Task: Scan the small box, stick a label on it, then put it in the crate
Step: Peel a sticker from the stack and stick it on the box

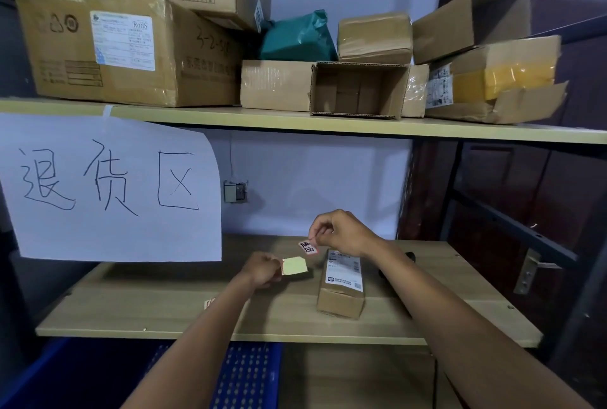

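The small cardboard box [341, 287] lies on the wooden shelf [164, 310], its white shipping label facing up. My right hand [341, 231] hovers above the box's far end and pinches a small red-and-white sticker label [308, 247] by one corner. To the left of the box, my left hand [262, 269] holds a pale yellow backing paper [295, 266] just above the shelf. Below the shelf's front edge sits the blue perforated crate [246, 375]. A dark object, perhaps the scanner [410, 257], peeks out behind my right forearm.
A white paper sign [111, 188] with handwritten characters hangs from the upper shelf [295, 124] at left. That shelf carries several cardboard boxes and a green bag [299, 37]. More stickers [209, 303] lie under my left forearm. A dark door with a handle [535, 267] stands at right.
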